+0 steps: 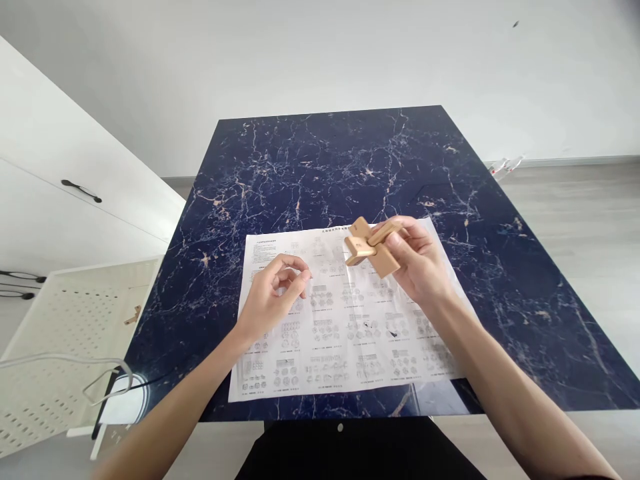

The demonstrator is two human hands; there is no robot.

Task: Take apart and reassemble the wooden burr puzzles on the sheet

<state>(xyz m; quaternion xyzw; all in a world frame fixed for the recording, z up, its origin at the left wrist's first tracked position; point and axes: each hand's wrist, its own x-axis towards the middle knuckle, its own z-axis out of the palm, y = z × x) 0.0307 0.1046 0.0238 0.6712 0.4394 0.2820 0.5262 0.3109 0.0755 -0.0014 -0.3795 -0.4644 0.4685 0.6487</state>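
Note:
My right hand grips a wooden interlocking puzzle by its right side, between thumb and fingers. The puzzle is made of several flat light-brown pieces crossing one another, with small dark marks on some faces. It is held above a large printed instruction sheet. To the left, my left hand hovers over the same sheet, apart from the puzzle. Its fingers are curled in, with the thumb tip close to the index fingertip, and nothing shows between them.
Under the sheet is a dark blue marbled table. A white perforated panel stands at the left, with a pale cable and a round white object by the table's edge. White cabinet doors stand farther left.

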